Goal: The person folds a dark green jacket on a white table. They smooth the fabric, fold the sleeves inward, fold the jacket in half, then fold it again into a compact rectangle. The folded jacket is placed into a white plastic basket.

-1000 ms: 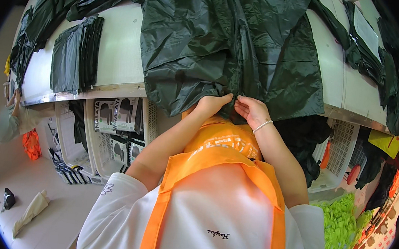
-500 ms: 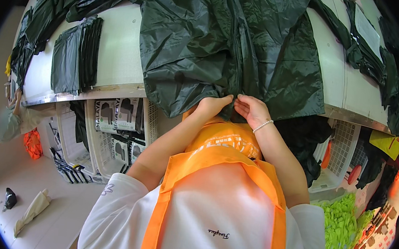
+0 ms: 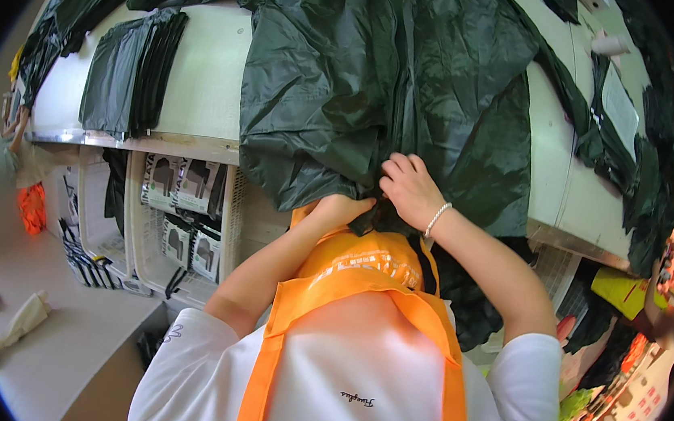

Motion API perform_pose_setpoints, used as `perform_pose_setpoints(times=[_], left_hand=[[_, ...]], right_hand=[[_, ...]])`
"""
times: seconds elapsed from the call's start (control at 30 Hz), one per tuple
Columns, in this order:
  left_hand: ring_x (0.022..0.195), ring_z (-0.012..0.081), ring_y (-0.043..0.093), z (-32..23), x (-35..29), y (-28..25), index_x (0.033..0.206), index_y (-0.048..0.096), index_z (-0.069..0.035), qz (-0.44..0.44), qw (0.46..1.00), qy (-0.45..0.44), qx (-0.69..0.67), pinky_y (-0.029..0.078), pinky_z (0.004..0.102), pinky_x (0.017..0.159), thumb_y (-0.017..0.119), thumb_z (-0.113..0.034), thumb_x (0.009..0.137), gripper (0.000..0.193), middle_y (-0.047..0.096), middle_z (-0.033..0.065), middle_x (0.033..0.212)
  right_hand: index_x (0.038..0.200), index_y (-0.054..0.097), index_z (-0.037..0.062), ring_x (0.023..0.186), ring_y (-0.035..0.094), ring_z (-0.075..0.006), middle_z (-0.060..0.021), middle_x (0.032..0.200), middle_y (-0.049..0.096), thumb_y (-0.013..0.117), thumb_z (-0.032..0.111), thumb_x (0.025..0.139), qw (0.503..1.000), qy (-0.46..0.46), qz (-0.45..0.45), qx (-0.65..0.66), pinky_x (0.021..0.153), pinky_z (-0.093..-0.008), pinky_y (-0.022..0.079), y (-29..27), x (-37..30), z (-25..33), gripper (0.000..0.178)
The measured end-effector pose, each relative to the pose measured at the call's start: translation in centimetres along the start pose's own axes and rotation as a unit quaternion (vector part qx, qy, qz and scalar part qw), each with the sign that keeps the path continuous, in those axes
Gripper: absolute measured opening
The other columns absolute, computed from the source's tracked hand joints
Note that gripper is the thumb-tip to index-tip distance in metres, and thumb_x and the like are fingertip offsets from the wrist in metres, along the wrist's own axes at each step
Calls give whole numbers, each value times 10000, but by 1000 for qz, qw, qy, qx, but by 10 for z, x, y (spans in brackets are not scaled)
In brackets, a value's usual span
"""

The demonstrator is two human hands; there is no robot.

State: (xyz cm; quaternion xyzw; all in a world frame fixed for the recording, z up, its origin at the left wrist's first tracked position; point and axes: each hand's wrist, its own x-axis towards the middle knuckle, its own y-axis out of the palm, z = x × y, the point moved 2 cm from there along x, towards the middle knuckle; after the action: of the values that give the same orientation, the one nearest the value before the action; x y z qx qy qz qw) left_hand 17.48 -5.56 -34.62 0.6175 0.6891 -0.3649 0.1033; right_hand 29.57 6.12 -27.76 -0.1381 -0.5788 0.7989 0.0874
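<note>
A dark green, shiny rain jacket (image 3: 316, 87) lies spread over the table's edge, its front closure (image 3: 400, 79) running down the middle. My left hand (image 3: 343, 209) is closed on the jacket's lower edge beside that closure, thumb pointing right. Slightly higher and to the right, my right hand (image 3: 412, 189) has its fingers curled in a pinch on the front zip, close to the hem. The small part between those fingertips is hidden. The jacket's bottom hangs toward my orange apron (image 3: 365, 258).
A stack of folded dark green garments (image 3: 131, 69) lies on the white table (image 3: 204, 76) at left. White baskets (image 3: 136, 232) stand below, one holding printed packages (image 3: 185, 184). More dark garments (image 3: 611, 148) lie at right, near a white roll (image 3: 610, 44). Other people work at both sides.
My right hand has risen slightly along the front closure while my left has dropped lower with the hem. The hands are farther apart, and the view has shifted a little.
</note>
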Motion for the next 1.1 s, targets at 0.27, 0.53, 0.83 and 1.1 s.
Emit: perform_pose_setpoints(times=[0.27, 0.53, 0.83, 1.1], left_hand=[[1272, 309, 409, 45, -31, 45, 1372, 375, -31, -49, 993, -5, -109, 344, 335, 1029, 745, -333, 741, 792, 440, 191, 1370], [1180, 320, 486, 65, -56, 87, 1290, 448, -15, -166, 967, -138, -136, 405, 380, 971, 792, -208, 683, 724, 513, 207, 1266], [1096, 326, 549, 41, -41, 72, 1243, 490, -24, -195, 956, -110, -191, 428, 369, 936, 782, -214, 707, 639, 582, 172, 1166], [641, 280, 622, -11, -52, -21, 600, 658, -49, 124, 955, -226, 143, 490, 372, 598, 639, -546, 772, 526, 640, 114, 632]], right_hand=[[785, 633, 110, 1150, 494, -268, -58, 902, 633, 652, 149, 735, 988, -8, -43, -150, 1028, -510, 285, -52, 150, -147, 66], [993, 646, 64, 1062, 549, -271, -133, 1063, 617, 573, 165, 843, 934, 197, -125, -271, 882, -414, 430, -151, 328, -249, 195], [1036, 655, 8, 1057, 569, -290, -128, 1130, 629, 525, 250, 879, 932, 243, -65, -262, 915, -425, 415, -154, 391, -363, 316], [1108, 565, 38, 922, 536, -250, -128, 1026, 565, 727, 216, 723, 948, -55, -302, 86, 815, -365, 442, -98, 186, -194, 454]])
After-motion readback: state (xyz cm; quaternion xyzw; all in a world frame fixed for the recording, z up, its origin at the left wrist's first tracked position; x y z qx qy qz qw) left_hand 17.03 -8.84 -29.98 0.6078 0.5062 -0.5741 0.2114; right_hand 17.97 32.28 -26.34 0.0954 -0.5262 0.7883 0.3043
